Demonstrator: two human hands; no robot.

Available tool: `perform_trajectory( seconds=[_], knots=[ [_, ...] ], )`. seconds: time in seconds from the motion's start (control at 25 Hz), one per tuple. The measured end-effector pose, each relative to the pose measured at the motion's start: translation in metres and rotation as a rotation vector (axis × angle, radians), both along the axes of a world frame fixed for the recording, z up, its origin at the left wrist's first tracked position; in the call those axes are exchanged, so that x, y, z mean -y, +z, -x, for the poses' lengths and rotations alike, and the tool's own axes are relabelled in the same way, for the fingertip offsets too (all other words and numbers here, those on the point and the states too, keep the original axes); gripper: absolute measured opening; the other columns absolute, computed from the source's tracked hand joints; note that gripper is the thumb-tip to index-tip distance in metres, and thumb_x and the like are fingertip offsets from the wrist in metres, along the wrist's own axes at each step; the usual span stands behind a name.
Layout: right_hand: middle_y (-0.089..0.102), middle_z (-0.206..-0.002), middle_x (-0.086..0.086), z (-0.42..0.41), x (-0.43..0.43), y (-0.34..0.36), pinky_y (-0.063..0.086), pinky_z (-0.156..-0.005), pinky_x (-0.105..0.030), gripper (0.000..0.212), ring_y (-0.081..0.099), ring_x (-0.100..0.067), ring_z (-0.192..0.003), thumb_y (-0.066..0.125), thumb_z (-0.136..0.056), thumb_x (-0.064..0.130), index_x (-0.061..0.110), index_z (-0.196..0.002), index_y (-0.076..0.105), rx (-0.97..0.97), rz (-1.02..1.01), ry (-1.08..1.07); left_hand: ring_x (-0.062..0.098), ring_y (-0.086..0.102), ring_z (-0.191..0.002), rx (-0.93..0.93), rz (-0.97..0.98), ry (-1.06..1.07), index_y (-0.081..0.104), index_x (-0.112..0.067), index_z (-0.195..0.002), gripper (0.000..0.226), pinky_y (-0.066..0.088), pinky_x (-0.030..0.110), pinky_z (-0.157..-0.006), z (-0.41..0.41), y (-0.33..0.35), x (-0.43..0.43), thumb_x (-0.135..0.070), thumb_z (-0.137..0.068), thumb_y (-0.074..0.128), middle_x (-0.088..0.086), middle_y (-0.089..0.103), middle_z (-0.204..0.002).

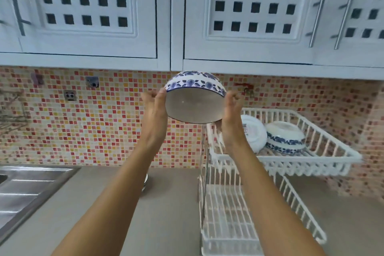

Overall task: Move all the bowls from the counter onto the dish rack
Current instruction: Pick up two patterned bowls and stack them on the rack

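Two bare forearms rise from the bottom edge, cut off below the elbows. The left hand (156, 103) and the right hand (229, 110) press against opposite sides of a white ceramic bowl with a blue floral band (194, 97), held in the air in front of the mosaic-tiled wall and tipped so its plain inside faces the viewer. Both palms are flat on the rim; the fingertips curl behind it and are mostly hidden.

To the right stands a white wire two-tier dish rack (324, 156). Its upper tier carries two bowls: a plain white bowl on its side (252, 133), partly hidden by the right wrist, and a blue-patterned white bowl upside down (285, 138) just beside it. The lower tier is blurred; what it carries cannot be told.

On the grey counter (170, 203), a sliver of a white rounded object (145, 182) shows behind the left forearm; too little is visible to identify it. A steel sink drainboard (27, 189) is cut off at the left edge.
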State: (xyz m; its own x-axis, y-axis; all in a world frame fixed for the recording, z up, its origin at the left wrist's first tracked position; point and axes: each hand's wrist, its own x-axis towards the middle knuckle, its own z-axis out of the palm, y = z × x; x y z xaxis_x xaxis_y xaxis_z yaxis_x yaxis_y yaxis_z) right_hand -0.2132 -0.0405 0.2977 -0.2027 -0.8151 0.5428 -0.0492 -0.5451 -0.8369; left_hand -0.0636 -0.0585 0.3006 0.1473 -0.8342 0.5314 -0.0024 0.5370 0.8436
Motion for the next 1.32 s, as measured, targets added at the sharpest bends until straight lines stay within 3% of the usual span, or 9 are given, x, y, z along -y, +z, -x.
perform_trajectory(
  seconds=[0.2,0.28,0.4,0.56,0.68,0.76,0.96,1.16,1.32],
  knots=[
    [0.028,-0.152,0.005,0.128,0.009,0.024,0.025,-0.115,-0.055,0.048,0.031,-0.022,-0.14,0.046,-0.072,0.069,0.065,-0.118,0.033,-0.119,0.087,0.016,0.023,0.049,-0.124,0.056,0.001,-0.278,0.027,-0.023,-0.114,0.083,0.034,0.05,-0.111,0.098,0.019,0.014,-0.085,-0.061,0.04,0.007,0.047,-0.128],
    [0.018,-0.158,0.012,0.175,0.015,0.029,0.021,-0.117,-0.052,0.061,0.022,-0.017,-0.145,0.047,-0.073,0.068,0.064,-0.13,0.028,-0.205,0.072,0.03,0.022,0.046,-0.126,0.128,0.005,-0.292,0.024,-0.024,-0.124,0.093,0.032,0.047,-0.112,0.138,0.023,0.021,-0.086,-0.057,0.04,0.007,0.044,-0.134],
    [0.027,-0.156,0.003,0.238,0.025,0.035,0.022,-0.117,-0.054,0.062,0.029,-0.023,-0.143,0.057,-0.067,0.075,0.067,-0.124,0.035,-0.232,0.046,0.109,0.022,0.032,-0.139,0.29,-0.02,-0.31,0.021,-0.032,-0.144,0.101,0.025,0.051,-0.114,0.189,0.024,0.036,-0.089,-0.062,0.032,0.003,0.029,-0.155],
    [0.017,-0.159,0.01,0.31,0.044,0.031,0.021,-0.117,-0.055,0.082,0.022,-0.017,-0.145,0.054,-0.057,0.086,0.066,-0.131,0.025,-0.401,-0.023,0.081,0.014,0.046,-0.125,0.418,-0.021,-0.373,0.036,-0.024,-0.142,0.085,0.037,0.037,-0.106,0.238,0.033,0.056,-0.074,-0.073,0.041,-0.005,0.047,-0.139],
    [0.016,-0.155,0.013,0.344,0.057,0.025,0.029,-0.112,-0.04,0.116,0.021,-0.008,-0.138,0.061,-0.048,0.085,0.046,-0.147,0.014,-0.558,-0.083,0.086,0.011,0.057,-0.112,0.598,-0.036,-0.417,0.034,-0.021,-0.143,0.106,0.046,0.026,-0.091,0.26,0.035,0.076,-0.081,-0.058,0.056,-0.004,0.054,-0.13],
    [0.014,-0.158,0.009,0.364,0.069,0.02,0.027,-0.111,-0.036,0.129,0.02,-0.008,-0.137,0.066,-0.041,0.082,0.04,-0.15,0.011,-0.652,-0.137,0.084,0.015,0.058,-0.114,0.729,-0.086,-0.414,0.031,-0.024,-0.143,0.111,0.048,0.032,-0.097,0.273,0.033,0.09,-0.08,-0.052,0.064,-0.002,0.054,-0.132],
    [0.014,-0.159,0.005,0.393,0.105,0.005,0.028,-0.112,-0.032,0.132,0.023,-0.017,-0.144,0.079,-0.045,0.058,0.029,-0.152,0.007,-0.912,-0.286,0.148,0.022,0.058,-0.116,1.07,-0.25,-0.437,0.041,-0.021,-0.128,0.07,0.049,0.033,-0.099,0.3,0.034,0.116,-0.04,-0.071,0.079,-0.002,0.059,-0.124],
    [0.011,-0.16,0.008,0.401,0.134,-0.015,0.018,-0.12,-0.038,0.137,0.018,-0.014,-0.146,0.083,-0.044,0.062,0.031,-0.152,0.003,-1.154,-0.299,0.101,0.017,0.047,-0.121,1.312,-0.326,-0.401,0.03,-0.029,-0.139,0.092,0.038,0.032,-0.106,0.325,0.028,0.134,-0.037,-0.065,0.084,-0.009,0.049,-0.133],
    [0.023,-0.155,0.008,0.4,0.14,-0.02,0.024,-0.119,-0.038,0.126,0.027,-0.015,-0.141,0.086,-0.049,0.054,0.037,-0.148,0.01,-1.267,-0.285,0.099,0.022,0.043,-0.132,1.462,-0.367,-0.258,0.023,-0.034,-0.143,0.127,0.036,0.043,-0.111,0.334,0.015,0.143,-0.067,-0.036,0.084,-0.009,0.041,-0.145]
  ],
)
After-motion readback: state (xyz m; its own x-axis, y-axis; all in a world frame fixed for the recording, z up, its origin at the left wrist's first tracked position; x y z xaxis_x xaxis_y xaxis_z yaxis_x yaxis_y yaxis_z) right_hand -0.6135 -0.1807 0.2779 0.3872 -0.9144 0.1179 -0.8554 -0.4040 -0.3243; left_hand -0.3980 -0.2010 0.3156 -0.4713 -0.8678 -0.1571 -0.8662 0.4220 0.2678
